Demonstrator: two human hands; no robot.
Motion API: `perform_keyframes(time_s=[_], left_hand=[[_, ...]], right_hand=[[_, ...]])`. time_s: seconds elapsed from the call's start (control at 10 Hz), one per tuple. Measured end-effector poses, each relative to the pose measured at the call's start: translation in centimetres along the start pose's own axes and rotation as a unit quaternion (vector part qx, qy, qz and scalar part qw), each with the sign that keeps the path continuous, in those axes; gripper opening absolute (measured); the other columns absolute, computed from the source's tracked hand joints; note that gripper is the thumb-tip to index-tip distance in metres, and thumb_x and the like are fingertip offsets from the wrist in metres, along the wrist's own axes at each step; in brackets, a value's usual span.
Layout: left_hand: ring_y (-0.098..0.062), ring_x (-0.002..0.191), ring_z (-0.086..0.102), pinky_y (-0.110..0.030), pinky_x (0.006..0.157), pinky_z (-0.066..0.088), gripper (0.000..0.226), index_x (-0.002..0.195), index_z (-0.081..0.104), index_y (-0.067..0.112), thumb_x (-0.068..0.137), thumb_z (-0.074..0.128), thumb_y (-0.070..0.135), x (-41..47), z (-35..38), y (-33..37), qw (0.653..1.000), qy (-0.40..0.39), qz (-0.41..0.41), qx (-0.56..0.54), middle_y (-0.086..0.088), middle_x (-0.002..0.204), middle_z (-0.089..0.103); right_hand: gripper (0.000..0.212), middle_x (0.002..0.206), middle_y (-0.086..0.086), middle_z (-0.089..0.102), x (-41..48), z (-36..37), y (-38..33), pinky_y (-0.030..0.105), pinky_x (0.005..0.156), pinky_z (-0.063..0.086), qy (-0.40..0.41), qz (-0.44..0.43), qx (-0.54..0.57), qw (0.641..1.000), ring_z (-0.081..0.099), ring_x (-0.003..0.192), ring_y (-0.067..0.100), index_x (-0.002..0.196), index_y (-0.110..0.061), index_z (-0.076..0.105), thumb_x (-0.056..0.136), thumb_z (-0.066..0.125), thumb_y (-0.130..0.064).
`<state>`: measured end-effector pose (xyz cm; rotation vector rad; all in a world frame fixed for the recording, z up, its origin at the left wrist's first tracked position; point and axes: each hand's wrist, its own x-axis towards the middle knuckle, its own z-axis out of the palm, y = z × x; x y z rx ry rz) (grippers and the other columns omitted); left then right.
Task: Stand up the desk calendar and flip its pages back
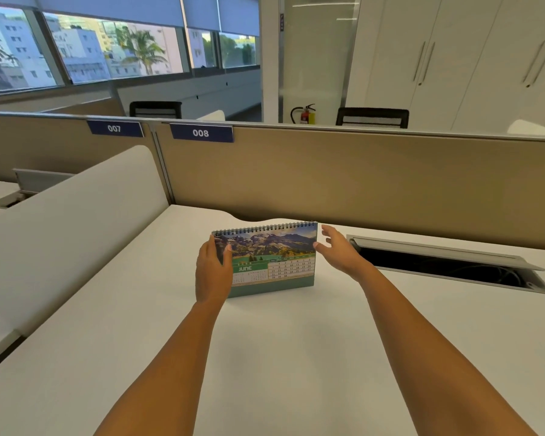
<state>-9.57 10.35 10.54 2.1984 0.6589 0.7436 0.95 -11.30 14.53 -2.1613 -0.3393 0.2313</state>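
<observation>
I see the calendar (272, 259) upright on the desk (296, 357), showing June. L hand (211, 272) grips its left edge; R hand (337, 248) spread open beside the right edge.

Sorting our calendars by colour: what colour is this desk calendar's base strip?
Muted green, seen in the head view along the desk calendar bottom edge.

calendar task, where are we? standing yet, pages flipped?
Done: the desk calendar stands upright on the white desk, spiral edge on top, June page facing the camera.
In hand: the left hand grips its left edge, thumb on the front; the right hand is open at the upper right corner, thumb tip near the edge, contact unclear.
Left: flipping pages back. How many are already over cannot be told.
</observation>
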Motion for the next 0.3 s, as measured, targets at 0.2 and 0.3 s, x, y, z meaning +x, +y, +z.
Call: perform_keyframes(time_s=[0.2,0.3], left_hand=[[-0.029,0.136,0.034,-0.041,0.111,0.032,0.057,0.144,0.026,0.01,0.096,0.039,0.037,0.3,-0.8,1.3,0.994,0.031,0.068,0.079,-0.012,0.147,0.037],[-0.025,0.143,0.02,-0.034,0.116,0.017,0.058,0.146,0.02,0.01,0.097,0.035,0.037,0.7,-1.4,3.6,0.985,0.026,0.134,0.106,-0.01,0.154,0.025]], right_hand=[[0.053,0.15,0.007,0.036,-3.1,-3.3,0.1,0.039,0.108,0.037,0.038,-0.055,-0.104,0.992,0.037,0.136,0.024,0.145,-0.015,0.029,0.097,0.046,-0.027],[0.046,0.145,0.005,0.043,-5.4,-5.4,-0.2,0.034,0.104,0.038,0.092,-0.089,-0.125,0.984,0.044,0.131,0.021,0.142,-0.016,0.037,0.097,0.044,-0.027]])
